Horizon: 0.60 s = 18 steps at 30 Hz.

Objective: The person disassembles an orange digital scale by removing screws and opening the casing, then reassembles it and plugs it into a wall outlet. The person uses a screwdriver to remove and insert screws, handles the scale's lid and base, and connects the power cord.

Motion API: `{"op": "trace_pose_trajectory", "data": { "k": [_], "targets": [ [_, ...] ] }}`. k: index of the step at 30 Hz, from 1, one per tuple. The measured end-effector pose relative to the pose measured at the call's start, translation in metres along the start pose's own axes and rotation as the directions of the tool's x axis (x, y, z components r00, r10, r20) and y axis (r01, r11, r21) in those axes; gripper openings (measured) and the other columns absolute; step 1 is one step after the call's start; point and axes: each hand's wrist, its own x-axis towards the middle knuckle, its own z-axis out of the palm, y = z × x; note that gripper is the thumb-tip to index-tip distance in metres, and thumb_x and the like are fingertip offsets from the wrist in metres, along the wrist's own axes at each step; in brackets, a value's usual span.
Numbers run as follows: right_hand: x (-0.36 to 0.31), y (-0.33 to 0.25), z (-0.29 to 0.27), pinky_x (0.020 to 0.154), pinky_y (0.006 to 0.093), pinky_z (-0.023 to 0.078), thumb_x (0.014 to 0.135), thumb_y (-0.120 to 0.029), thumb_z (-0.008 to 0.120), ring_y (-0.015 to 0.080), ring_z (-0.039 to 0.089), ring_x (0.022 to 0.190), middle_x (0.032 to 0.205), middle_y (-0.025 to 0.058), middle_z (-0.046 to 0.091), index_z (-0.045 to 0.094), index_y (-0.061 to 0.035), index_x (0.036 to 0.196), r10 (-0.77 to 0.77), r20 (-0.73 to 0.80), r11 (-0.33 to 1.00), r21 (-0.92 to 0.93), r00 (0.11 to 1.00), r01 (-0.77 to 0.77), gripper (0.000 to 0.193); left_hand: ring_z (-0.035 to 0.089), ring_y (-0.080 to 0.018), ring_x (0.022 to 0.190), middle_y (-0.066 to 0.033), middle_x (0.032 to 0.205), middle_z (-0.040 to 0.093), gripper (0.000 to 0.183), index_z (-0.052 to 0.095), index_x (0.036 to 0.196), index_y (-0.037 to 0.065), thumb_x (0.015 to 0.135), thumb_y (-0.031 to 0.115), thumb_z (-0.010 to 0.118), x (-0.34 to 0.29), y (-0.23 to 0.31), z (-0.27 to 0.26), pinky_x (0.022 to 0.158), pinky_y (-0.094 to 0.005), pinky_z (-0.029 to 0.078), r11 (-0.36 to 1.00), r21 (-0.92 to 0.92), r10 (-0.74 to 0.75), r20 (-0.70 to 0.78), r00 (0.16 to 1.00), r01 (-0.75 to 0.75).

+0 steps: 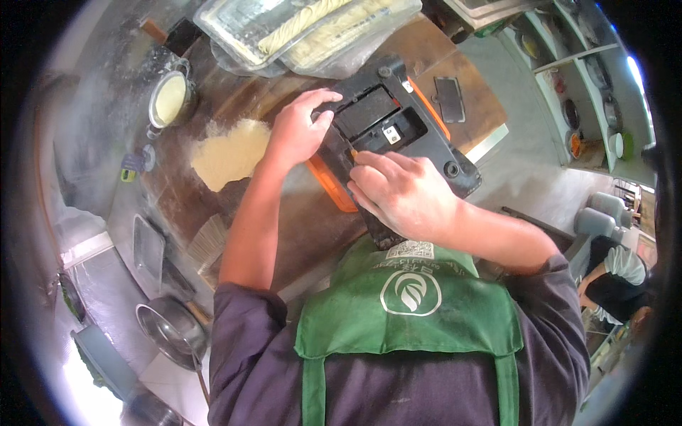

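Observation:
A black and orange device, apparently a kitchen scale turned underside up, lies across the front of the table against my apron. Its underside has a recessed, uncovered compartment with a small white socket plate inside. My left hand grips the scale's left edge, thumb and index finger apart over the rim. Lower down, my right hand is closed in a pinch beside the compartment. A small orange-yellow tip shows at its fingertips; the fingers hide the rest. A dark rectangular cover lies on the table to the right.
Pale flour is heaped on the wooden table, with a brush nearer me. A pot of pale contents stands left. Clear bins of dough strips stand behind. Metal pan lower left; shelves and another person right.

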Motion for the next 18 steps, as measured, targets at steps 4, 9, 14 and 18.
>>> {"op": "trace_pose_trajectory", "data": {
  "k": [4,9,14,18],
  "targets": [
    [-0.018,-0.004,0.006,0.062,0.0344,0.060,0.073,-0.010,0.077,0.0262,0.069,0.076,0.117,0.0203,0.068,0.065,-0.0016,0.101,-0.133,-0.120,0.990,-0.059,0.984,0.127,0.032,0.062,-0.0347,0.125,-0.0151,0.136,0.065,0.021,0.072,0.113,0.013,0.093,0.012,0.065,-0.001,-0.009,0.005,0.105,-0.0409,0.049,0.991,0.072,0.121,-0.078,0.990,-0.116],
    [-0.024,-0.010,0.026,0.058,0.0299,0.057,0.066,-0.017,0.065,0.0183,0.063,0.074,0.115,0.0249,0.065,0.064,0.0014,0.093,-0.336,-0.198,0.935,-0.190,0.921,0.300,0.032,0.061,-0.0360,0.125,-0.0161,0.136,0.064,0.018,0.073,0.109,0.012,0.092,0.012,0.066,-0.001,-0.010,0.006,0.105,-0.0414,0.049,0.988,0.068,0.145,-0.089,0.985,-0.139],
    [-0.034,0.001,-0.015,0.050,0.0313,0.052,0.069,0.005,0.082,0.0201,0.062,0.057,0.112,0.0259,0.072,0.066,0.0022,0.093,-0.138,-0.324,0.987,0.038,0.936,0.159,0.029,0.061,-0.0373,0.124,-0.0164,0.137,0.064,0.014,0.073,0.104,0.011,0.091,0.013,0.068,-0.007,-0.004,0.005,0.104,-0.0418,0.050,0.988,0.105,0.127,-0.106,0.986,-0.116],
    [-0.037,0.012,-0.026,0.049,0.0304,0.049,0.069,0.005,0.082,0.0192,0.061,0.058,0.113,0.0240,0.073,0.066,0.0012,0.094,-0.104,-0.283,0.987,0.091,0.953,0.135,0.029,0.062,-0.0367,0.125,-0.0168,0.138,0.063,0.014,0.073,0.102,0.009,0.089,0.010,0.068,-0.005,0.002,0.005,0.105,-0.0415,0.049,0.985,0.129,0.125,-0.080,0.989,-0.114]
  ]
}}
